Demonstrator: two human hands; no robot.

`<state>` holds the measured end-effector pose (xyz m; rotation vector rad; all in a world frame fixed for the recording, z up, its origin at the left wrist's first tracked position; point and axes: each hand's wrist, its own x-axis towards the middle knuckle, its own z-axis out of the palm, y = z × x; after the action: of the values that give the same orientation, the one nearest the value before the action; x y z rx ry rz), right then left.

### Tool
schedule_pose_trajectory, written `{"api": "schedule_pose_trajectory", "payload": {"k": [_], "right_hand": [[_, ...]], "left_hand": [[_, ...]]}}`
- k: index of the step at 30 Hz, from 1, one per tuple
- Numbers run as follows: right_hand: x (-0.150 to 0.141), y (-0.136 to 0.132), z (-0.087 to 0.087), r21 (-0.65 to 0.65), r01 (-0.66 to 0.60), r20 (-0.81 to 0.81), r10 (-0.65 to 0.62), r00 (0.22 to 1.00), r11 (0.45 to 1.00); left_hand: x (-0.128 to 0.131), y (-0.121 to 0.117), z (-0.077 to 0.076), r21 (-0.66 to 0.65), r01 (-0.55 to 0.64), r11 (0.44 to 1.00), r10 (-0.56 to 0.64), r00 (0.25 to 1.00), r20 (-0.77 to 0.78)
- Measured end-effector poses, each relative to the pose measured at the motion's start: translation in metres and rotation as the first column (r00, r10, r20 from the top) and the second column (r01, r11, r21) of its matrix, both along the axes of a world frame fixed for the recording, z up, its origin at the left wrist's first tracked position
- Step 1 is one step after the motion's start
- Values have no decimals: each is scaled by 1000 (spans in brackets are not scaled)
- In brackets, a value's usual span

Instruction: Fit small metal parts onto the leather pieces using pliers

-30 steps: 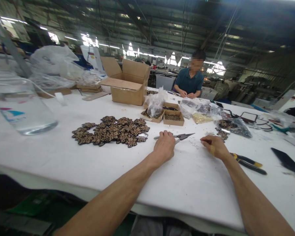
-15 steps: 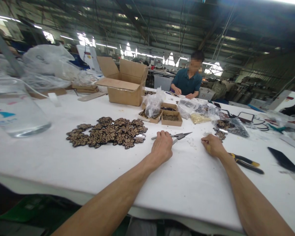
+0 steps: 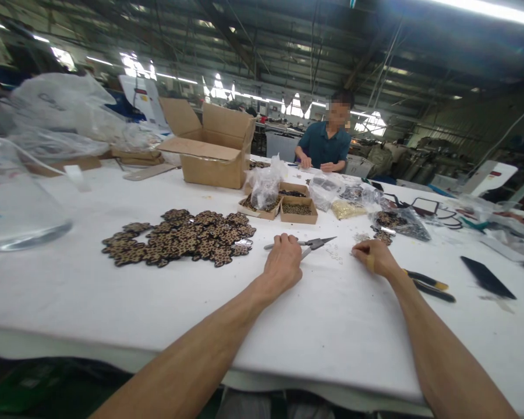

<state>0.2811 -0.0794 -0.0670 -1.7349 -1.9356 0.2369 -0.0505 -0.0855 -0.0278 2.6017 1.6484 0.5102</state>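
Pliers sit in your left hand's grip, rings well in from the bench's near edge look unused, and neither finished work nor your right hand's hold can be told.

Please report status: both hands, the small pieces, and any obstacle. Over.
Left hand closed around grey pliers. Right hand pinched, contents unclear. Small pieces loose on white table between hands. Nothing seen covering them.

Left fingers around pliers, right fingers near tiny pieces
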Motion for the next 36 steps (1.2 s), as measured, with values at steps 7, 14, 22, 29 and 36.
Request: {"api": "schedule_pose_trajectory", "payload": {"k": [7,14,22,29,36], "right_hand": [[-14,10,0,-47,-22,34,24,999,999],[-17,1,4,11,-64,-236,65,970,998],[-35,-10,23,160,-127,-695,203,690,979],[-39,-8,19,155,-144,-739,212,640,977],[-42,-9,23,133,-151,-809,195,555,980]], "left_hand": [[0,-3,2,-48,-26,999,26,1000,3],[-2,-4,5,-51,-12,999,11,1000,-13],[3,-10,4,-36,72,997,-69,994,83],[3,-12,4,-23,121,992,-117,986,117],[3,-12,1,26,151,988,-153,979,133]]}}
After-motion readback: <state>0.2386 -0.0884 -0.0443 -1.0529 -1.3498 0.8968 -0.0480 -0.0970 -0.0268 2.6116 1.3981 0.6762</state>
